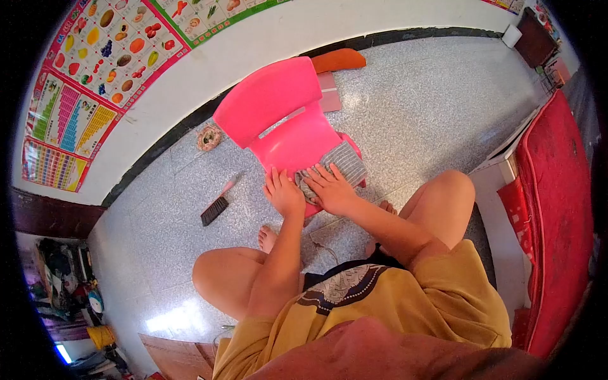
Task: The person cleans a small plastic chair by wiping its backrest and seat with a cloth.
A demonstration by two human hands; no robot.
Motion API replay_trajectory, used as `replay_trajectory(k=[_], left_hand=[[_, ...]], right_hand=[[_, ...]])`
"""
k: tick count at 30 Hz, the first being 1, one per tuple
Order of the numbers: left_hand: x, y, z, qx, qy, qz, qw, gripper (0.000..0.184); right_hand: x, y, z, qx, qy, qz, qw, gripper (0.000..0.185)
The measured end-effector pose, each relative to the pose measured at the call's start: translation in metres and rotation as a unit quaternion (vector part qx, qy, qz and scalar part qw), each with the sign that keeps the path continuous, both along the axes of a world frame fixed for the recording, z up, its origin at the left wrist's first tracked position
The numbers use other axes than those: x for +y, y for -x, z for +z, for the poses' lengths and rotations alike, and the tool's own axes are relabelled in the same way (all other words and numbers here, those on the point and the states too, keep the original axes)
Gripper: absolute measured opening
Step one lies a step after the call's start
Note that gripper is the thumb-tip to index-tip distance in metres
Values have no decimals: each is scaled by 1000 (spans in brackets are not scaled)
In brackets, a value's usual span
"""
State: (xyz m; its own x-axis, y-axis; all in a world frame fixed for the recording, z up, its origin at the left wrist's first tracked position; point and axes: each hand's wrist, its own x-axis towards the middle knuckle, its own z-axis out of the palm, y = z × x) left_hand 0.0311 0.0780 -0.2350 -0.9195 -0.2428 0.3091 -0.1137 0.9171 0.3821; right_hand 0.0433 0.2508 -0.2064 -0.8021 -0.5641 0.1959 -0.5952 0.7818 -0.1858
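Observation:
A pink plastic chair [278, 101] stands in front of me on the floor, its seat toward me. On the right part of the seat lies a grey striped cloth [347, 163], bunched at its left end. My right hand [330, 191] rests flat on the cloth with its fingers spread. My left hand [284, 193] lies beside it at the front left of the seat, fingers stretched out and touching the pink plastic. Both palms face down, so their undersides are hidden.
A brush [216, 207] lies on the speckled floor to the left, near a woven ring-shaped object [209, 137]. Behind the chair are an orange object [340, 60] and a pinkish flat piece [329, 93]. A red-covered bed or bench [557, 228] stands at right; posters [107, 54] hang on the wall.

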Motion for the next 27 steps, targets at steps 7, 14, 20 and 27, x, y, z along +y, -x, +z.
replay_trajectory(k=[7, 14, 20, 27], left_hand=[[2, 1, 7, -24, 8, 7, 1000, 37], [0, 0, 4, -17, 8, 1, 1000, 38], [0, 0, 1, 11, 22, 3, 1000, 35], [0, 1, -2, 22, 22, 10, 999, 32]], right_hand=[[-11, 42, -10, 17, 22, -14, 999, 62], [-40, 111, -21, -24, -18, -42, 999, 69], [-40, 104, -9, -65, -49, -39, 996, 67], [-8, 39, -8, -27, -12, 33, 999, 68]])
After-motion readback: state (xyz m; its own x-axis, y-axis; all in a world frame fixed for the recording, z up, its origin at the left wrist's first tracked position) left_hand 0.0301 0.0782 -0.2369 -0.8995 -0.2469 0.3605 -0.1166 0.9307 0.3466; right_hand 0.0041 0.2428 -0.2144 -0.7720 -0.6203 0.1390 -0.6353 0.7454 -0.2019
